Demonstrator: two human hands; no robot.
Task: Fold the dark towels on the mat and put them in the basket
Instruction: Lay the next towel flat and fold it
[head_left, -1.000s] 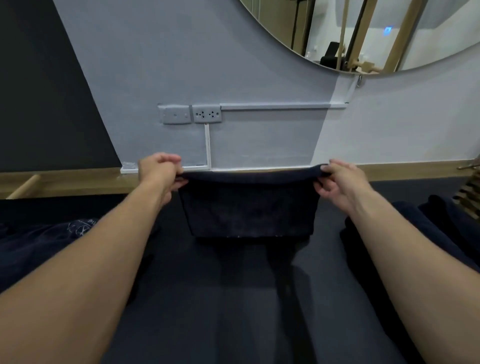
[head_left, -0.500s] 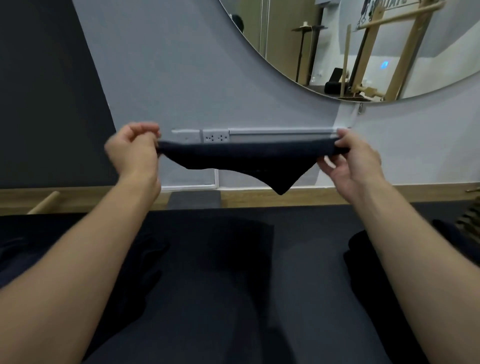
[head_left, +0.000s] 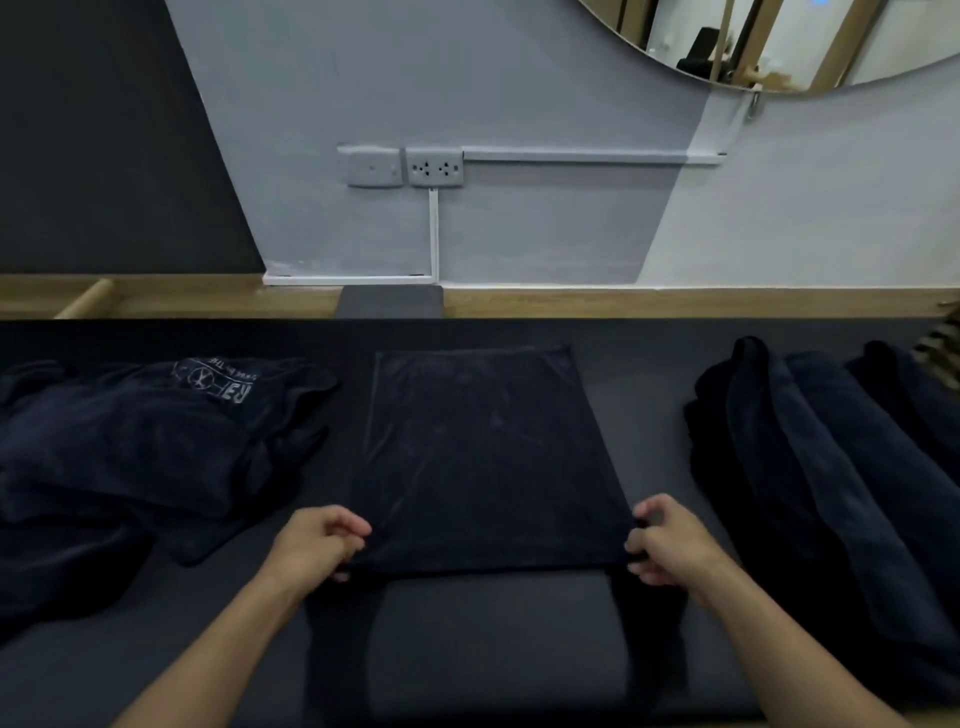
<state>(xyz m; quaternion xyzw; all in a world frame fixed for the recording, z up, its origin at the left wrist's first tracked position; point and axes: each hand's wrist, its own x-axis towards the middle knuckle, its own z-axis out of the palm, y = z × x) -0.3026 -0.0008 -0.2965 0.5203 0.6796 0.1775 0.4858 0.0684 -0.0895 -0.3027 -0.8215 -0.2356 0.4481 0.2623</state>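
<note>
A dark navy towel (head_left: 483, 457) lies spread flat on the dark mat (head_left: 493, 639) in front of me. My left hand (head_left: 319, 540) pinches its near left corner. My right hand (head_left: 667, 540) pinches its near right corner. A loose heap of dark towels (head_left: 140, 447), one with a pale printed logo, sits on the mat to the left. A row of folded dark towels (head_left: 810, 467) lies on the right. A sliver of a woven basket (head_left: 943, 348) shows at the far right edge.
A wooden floor strip (head_left: 675, 301) runs beyond the mat's far edge, below a grey wall with sockets (head_left: 434, 166). A round mirror (head_left: 779, 36) hangs at the upper right. A wooden pole end (head_left: 85, 299) shows at the far left.
The towel was held up stretched in the air between both hands; now it lies flat on the mat, and both hands have come down and toward me, still on its corners.
</note>
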